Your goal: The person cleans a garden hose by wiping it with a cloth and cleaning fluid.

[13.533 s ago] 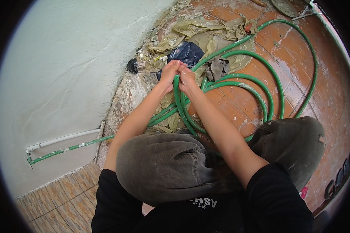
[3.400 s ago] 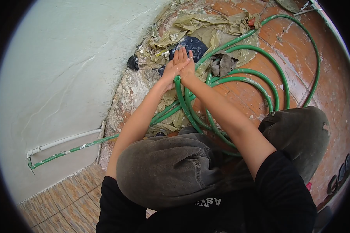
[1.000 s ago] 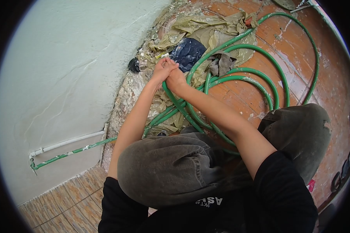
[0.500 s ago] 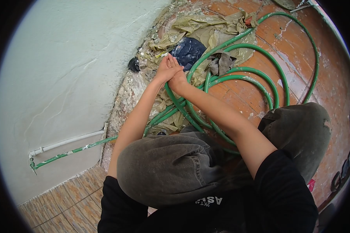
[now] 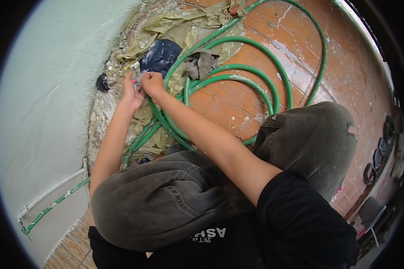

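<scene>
My left hand (image 5: 132,95) is raised near the foot of the wall, its fingers pointing up and partly curled. Close beside it, my right hand (image 5: 153,84) is closed in a pinch, its back towards me. Between the fingers of both hands is a small, pale, shiny thing (image 5: 138,83), too small to name. Behind them lies a dark blue cloth or bag (image 5: 160,56) with white smears. A green hose (image 5: 155,110) runs just below my right hand and loops to the right. A grey-brown rag (image 5: 202,63) rests across the hose.
Crumpled olive sheeting (image 5: 175,22) covers the rubble along the wall (image 5: 49,89). Orange floor tiles (image 5: 256,40) are spattered white. A white pipe (image 5: 54,190) runs low on the wall. Sandals (image 5: 377,157) and a grey chair (image 5: 371,213) stand at far right.
My hands were pressed together and are now apart, with the right fingers pinched beside the left. The view has shifted to the right, so the scene sits further left.
</scene>
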`<state>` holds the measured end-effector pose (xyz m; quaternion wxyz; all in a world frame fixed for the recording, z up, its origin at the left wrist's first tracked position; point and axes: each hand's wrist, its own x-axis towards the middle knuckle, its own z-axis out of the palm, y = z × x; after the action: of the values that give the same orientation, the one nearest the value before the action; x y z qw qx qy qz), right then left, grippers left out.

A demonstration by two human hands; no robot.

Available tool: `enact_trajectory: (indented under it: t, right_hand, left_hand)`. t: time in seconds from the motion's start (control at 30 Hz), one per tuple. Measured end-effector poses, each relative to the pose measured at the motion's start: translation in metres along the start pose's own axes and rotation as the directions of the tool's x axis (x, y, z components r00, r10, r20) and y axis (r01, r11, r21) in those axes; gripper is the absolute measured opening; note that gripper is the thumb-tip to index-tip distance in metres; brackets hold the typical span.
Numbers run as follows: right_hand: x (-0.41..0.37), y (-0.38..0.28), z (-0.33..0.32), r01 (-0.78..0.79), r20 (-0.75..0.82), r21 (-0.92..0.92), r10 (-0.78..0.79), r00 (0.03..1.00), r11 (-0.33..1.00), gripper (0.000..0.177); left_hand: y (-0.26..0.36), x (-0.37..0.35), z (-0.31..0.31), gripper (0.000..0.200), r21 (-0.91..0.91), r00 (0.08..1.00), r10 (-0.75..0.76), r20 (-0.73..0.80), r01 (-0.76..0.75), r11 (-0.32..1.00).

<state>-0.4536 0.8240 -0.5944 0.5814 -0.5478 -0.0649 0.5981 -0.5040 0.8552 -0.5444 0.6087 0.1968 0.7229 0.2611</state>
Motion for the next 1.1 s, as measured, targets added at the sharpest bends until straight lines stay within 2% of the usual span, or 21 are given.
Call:
enact_trajectory:
  t: [0.03, 0.1, 0.17, 0.23, 0.27, 0.33, 0.4, 0.43, 0.47, 0.53, 0.57, 0.6, 0.67, 0.73, 0.77, 0.8, 0.83, 0.87, 0.9, 1.03, 1.1]
  right_hand:
    - [-0.009, -0.003, -0.001, 0.161, -0.086, -0.047, -0.165, 0.983, 0.986, 0.018]
    - [-0.011, -0.012, -0.004, 0.138, -0.063, -0.057, -0.142, 0.988, 0.989, 0.017]
    - [-0.006, -0.017, -0.012, 0.113, -0.040, -0.057, -0.115, 0.993, 0.992, 0.016]
    - [0.003, -0.030, -0.018, 0.117, 0.142, 0.070, -0.126, 0.982, 0.991, 0.015]
    - [0.006, -0.040, -0.026, 0.242, 0.140, -0.210, -0.216, 0.966, 0.947, 0.010]
    - [0.014, -0.063, -0.043, 0.508, 0.247, -0.597, -0.460, 0.853, 0.621, 0.010]
    - [0.021, -0.085, -0.050, 0.523, 0.403, -0.835, -0.458, 0.792, 0.169, 0.019]
    - [0.023, -0.097, -0.053, 0.494, 0.479, -0.869, -0.330, 0.814, -0.042, 0.022]
    - [0.026, -0.108, -0.055, 0.473, 0.522, -0.844, -0.184, 0.833, -0.253, 0.025]
    - [0.035, -0.131, -0.051, 0.411, 0.408, -0.770, 0.120, 0.905, -0.488, 0.020]
    - [0.072, -0.128, -0.046, 0.563, 0.499, -0.504, 0.311, 0.809, -0.655, 0.020]
    - [0.106, -0.118, -0.041, 0.668, 0.516, -0.179, 0.510, 0.689, -0.722, 0.021]
    - [0.060, -0.188, -0.050, 0.545, 0.228, -0.655, 0.551, 0.803, -0.523, 0.027]
    - [0.012, -0.236, -0.061, 0.627, 0.328, -0.537, 0.546, 0.771, -0.564, 0.026]
    - [0.009, -0.240, -0.081, 0.652, 0.394, -0.492, 0.520, 0.758, -0.577, 0.027]
    - [0.005, -0.246, -0.100, 0.672, 0.458, -0.445, 0.494, 0.739, -0.592, 0.028]
    - [-0.014, -0.264, -0.110, 0.701, 0.393, -0.452, 0.582, 0.712, -0.552, 0.030]
    - [-0.037, -0.281, -0.120, 0.727, 0.324, -0.461, 0.666, 0.672, -0.509, 0.031]
    - [-0.050, -0.284, -0.141, 0.685, 0.315, -0.523, 0.631, 0.709, -0.508, 0.026]
    - [-0.101, -0.300, -0.185, 0.581, 0.229, -0.713, 0.652, 0.722, -0.393, 0.025]
    - [-0.124, -0.303, -0.191, 0.512, 0.213, -0.780, 0.616, 0.758, -0.361, 0.026]
  left_hand:
    - [-0.002, 0.011, -0.004, 0.034, -0.007, 1.000, -0.027, 0.009, 0.027, 1.000]
    - [-0.011, 0.028, -0.008, 0.031, 0.064, 0.989, 0.022, 0.149, -0.032, 0.997]
    - [-0.011, 0.013, -0.001, 0.031, 0.131, 0.985, 0.028, 0.172, -0.051, 0.990]
    - [-0.012, 0.008, 0.010, 0.038, 0.165, 0.972, 0.096, 0.216, -0.133, 0.977]
    - [-0.013, 0.008, 0.013, 0.038, 0.160, 0.972, 0.082, 0.219, -0.119, 0.980]
    - [-0.012, 0.008, 0.015, 0.039, 0.267, 0.933, -0.078, 0.350, -0.020, 0.964]
    - [-0.009, 0.011, 0.018, 0.039, 0.288, 0.914, -0.141, 0.380, 0.028, 0.957]
    - [-0.012, 0.013, 0.020, 0.037, 0.391, 0.923, -0.063, 0.379, -0.098, 0.915]
    - [-0.014, 0.015, 0.022, 0.035, 0.487, 0.924, 0.014, 0.383, -0.215, 0.847]
    - [-0.012, 0.022, 0.025, 0.025, 0.537, 0.894, 0.157, 0.419, -0.383, 0.752]
    - [-0.009, 0.036, 0.024, 0.022, 0.588, 0.849, 0.224, 0.479, -0.500, 0.636]
    - [-0.006, 0.042, 0.026, 0.021, 0.625, 0.826, 0.275, 0.492, -0.555, 0.549]
    - [0.001, 0.038, 0.031, 0.019, 0.670, 0.826, 0.310, 0.470, -0.563, 0.484]
    - [0.003, 0.034, 0.040, 0.016, 0.618, 0.407, 0.617, 0.673, -0.769, -0.167]
    - [0.003, 0.024, 0.051, 0.016, 0.612, 0.404, 0.622, 0.671, -0.775, -0.156]
    - [0.002, 0.007, 0.065, 0.016, 0.459, 0.291, 0.604, 0.742, -0.877, -0.142]
    - [0.000, -0.012, 0.080, 0.016, 0.288, 0.163, 0.590, 0.791, -0.950, -0.123]
    - [-0.007, -0.034, 0.093, 0.016, 0.245, 0.131, 0.560, 0.818, -0.960, -0.135]
    - [-0.016, -0.052, 0.105, 0.016, 0.182, 0.135, 0.520, 0.844, -0.983, -0.039]
    - [-0.046, -0.104, 0.131, 0.017, -0.142, -0.096, 0.307, 0.947, -0.981, 0.130]
    - [-0.057, -0.126, 0.138, 0.017, -0.134, -0.060, 0.214, 0.975, -0.926, 0.352]
